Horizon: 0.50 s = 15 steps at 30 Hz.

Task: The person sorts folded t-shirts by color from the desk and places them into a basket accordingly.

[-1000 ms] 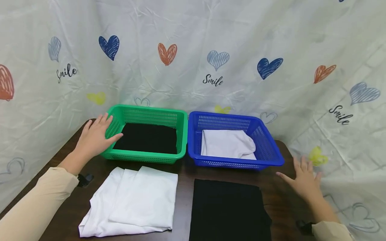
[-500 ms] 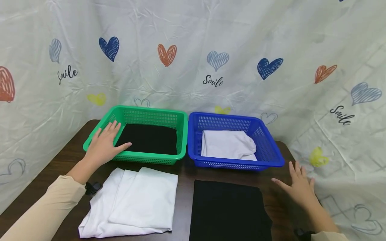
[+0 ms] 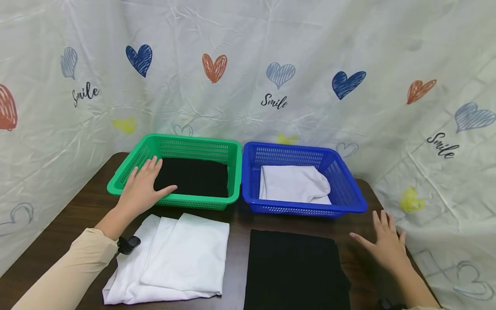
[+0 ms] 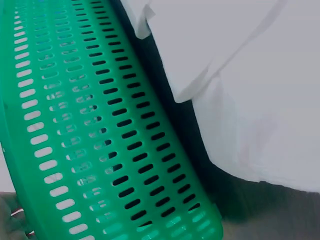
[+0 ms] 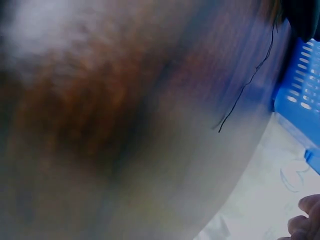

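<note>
My left hand (image 3: 141,189) hovers with spread, straight fingers at the front left of the green basket (image 3: 193,201); whether it touches the rim I cannot tell. A folded black cloth (image 3: 193,177) lies in that basket. Folded white fabric (image 3: 190,254) rests on the table below my left hand. Off to the right, my right hand (image 3: 389,246) is spread and holds nothing, near the blue basket (image 3: 348,189). That basket contains a folded white cloth (image 3: 292,183). In front of it lies a folded black garment (image 3: 294,267), its near edge cut off by the frame.
Both baskets stand side by side at the back of the dark brown table (image 3: 73,219). Behind them hangs a pale curtain (image 3: 240,94) printed with hearts and "Smile". A thin dark thread (image 5: 240,92) crosses the right wrist view.
My left hand has shifted to the right and slightly nearer, from the green basket's left side toward its front left. The right hand has moved a little left and nearer. The cloths stay put.
</note>
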Available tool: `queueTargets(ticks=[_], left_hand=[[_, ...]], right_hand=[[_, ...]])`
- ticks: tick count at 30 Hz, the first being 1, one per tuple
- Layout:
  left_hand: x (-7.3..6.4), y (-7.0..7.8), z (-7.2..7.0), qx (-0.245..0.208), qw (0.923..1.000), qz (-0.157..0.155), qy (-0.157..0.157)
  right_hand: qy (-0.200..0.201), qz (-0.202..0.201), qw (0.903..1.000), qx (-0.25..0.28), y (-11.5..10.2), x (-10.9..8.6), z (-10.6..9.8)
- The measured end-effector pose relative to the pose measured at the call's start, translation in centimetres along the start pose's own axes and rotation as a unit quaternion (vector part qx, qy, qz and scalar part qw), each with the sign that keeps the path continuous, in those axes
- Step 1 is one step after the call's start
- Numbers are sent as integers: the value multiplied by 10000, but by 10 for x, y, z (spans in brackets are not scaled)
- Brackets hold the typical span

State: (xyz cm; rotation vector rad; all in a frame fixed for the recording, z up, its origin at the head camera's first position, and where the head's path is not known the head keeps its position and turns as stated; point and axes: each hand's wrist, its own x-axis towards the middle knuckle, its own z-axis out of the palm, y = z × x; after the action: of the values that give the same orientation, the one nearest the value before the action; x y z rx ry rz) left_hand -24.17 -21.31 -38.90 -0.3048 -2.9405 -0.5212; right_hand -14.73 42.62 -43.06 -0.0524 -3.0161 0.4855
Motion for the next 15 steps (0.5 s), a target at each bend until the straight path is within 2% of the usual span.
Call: queueTargets(ticks=[7,15], left_hand=[[-1,9,0,73,9999,98,-4],[-6,21,2,72,9998,187,-71]], right_hand=[[-45,-31,10000,-1,-8,-11,-1],[-3,-249,9997,58,-22,-18,1]])
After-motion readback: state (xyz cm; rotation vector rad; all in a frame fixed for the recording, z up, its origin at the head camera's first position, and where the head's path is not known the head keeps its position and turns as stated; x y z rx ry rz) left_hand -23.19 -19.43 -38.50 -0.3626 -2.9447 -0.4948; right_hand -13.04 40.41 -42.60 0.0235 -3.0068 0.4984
